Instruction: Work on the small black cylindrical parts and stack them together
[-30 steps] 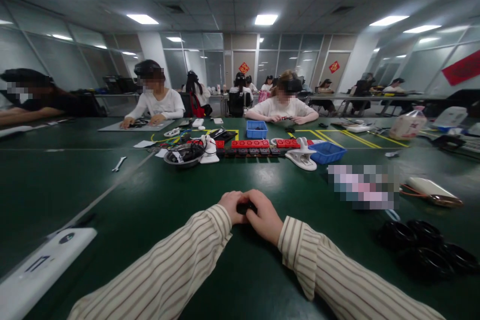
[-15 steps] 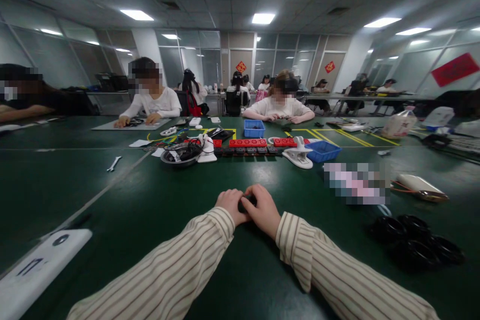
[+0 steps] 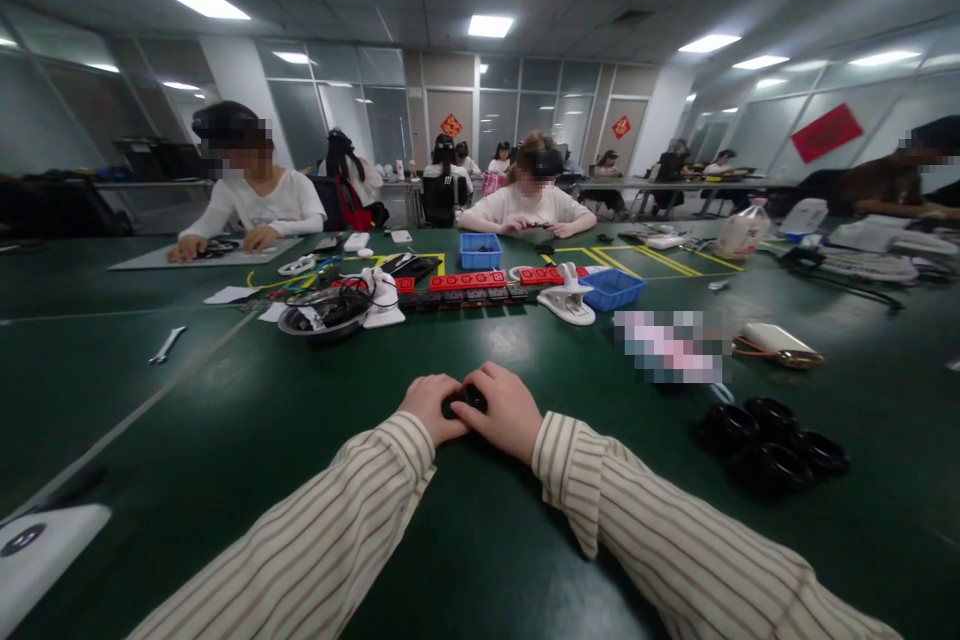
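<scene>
My left hand [image 3: 429, 407] and my right hand [image 3: 504, 412] rest together on the green table [image 3: 247, 420], both in striped sleeves. Their fingers are curled round a small black part [image 3: 459, 402] held between them; only a sliver of it shows. To my right lie several black rings [image 3: 765, 435] in a loose pile. Farther ahead, a row of red and black switch blocks [image 3: 469, 288] stretches across the table.
A metal bowl of cables [image 3: 319, 313], a white clamp [image 3: 566, 301], two blue bins [image 3: 611, 288] and a wrench [image 3: 166, 344] lie ahead. A white device [image 3: 41, 550] sits at the near left. Other people work across the table.
My head has turned to the right, so everything has slid left in the picture. My hands stay pressed together on the black part.
</scene>
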{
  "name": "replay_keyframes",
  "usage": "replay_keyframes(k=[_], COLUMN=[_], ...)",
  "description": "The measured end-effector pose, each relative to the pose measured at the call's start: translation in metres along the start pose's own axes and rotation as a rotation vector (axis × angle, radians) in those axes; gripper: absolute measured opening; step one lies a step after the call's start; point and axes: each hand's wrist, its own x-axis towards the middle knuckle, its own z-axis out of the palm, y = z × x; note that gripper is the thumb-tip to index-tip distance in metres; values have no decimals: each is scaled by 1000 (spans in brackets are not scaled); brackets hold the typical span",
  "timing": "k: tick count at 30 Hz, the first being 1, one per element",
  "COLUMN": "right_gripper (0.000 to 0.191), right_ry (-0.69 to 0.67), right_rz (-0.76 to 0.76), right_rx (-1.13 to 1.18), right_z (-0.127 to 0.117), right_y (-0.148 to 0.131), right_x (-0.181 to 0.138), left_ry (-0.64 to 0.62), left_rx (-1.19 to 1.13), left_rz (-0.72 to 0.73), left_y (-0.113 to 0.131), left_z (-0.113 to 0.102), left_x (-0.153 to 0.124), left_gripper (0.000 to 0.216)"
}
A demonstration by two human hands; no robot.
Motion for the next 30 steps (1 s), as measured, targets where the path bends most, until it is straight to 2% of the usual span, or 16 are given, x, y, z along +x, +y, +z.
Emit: replay_keyframes(k=[5,9,12,15,19,24,27,30], right_gripper=[17,24,29,25,23,25,28,33], right_ry=[136,250,271,248,193,130,157,171], right_rz=[106,222,250,258,303,299,265,162], right_rx=[75,131,147,139,86,-35,-98,-142], right_z=[0,6,9,9,7,1,-7,-11], right_y=[17,34,43,46,50,57,50,31], right_x=[7,14,17,17,16,12,6,-2], left_ry=[27,44,55,52,31,-104,-159,-202], left_rx=[-15,-13,3,20,53,126,153,179], left_rz=[12,-4,-28,-51,-101,-194,-225,-243], left_y=[3,3,2,1,0,-4,-6,-6], left_z=[-1,-2,-1,0,1,0,1,1], left_x=[-2,-2,-1,0,-2,-4,-6,-9], left_gripper=[24,25,24,27,53,86,96,98])
